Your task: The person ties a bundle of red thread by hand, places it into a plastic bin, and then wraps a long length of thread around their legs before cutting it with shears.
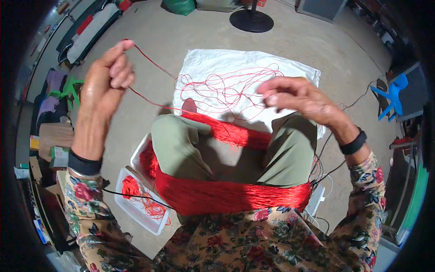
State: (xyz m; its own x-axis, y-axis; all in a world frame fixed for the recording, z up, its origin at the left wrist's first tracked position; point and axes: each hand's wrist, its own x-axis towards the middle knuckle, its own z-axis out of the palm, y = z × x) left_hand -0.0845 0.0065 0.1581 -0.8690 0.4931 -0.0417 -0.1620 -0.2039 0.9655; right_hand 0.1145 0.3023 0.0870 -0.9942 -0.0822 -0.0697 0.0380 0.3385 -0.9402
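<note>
My left hand (pixel 108 75) is raised at the left, its fingers closed on a thin red cord (pixel 152 60). One length of that cord slopes from the fingertips to the white sheet; another leaves the lower fingers toward my knees. To the right, above my right knee, my right hand (pixel 297 97) is slightly blurred, thumb and forefinger bent together in a pinch where red cord meets the fingertips. Loose loops of cord (pixel 217 88) lie spread over the white sheet (pixel 244 58). A thick skein of red cord (pixel 235 197) passes around both my legs, with its far strands (pixel 231 133) stretched between the knees.
At my left stand a white plastic tray (pixel 156 226) with tangled red cord and another white container (pixel 136 156) holding more. A black round stand base (pixel 251 21) is on the floor ahead. Right are a blue stool (pixel 392 96), cables and a white power strip (pixel 316 199).
</note>
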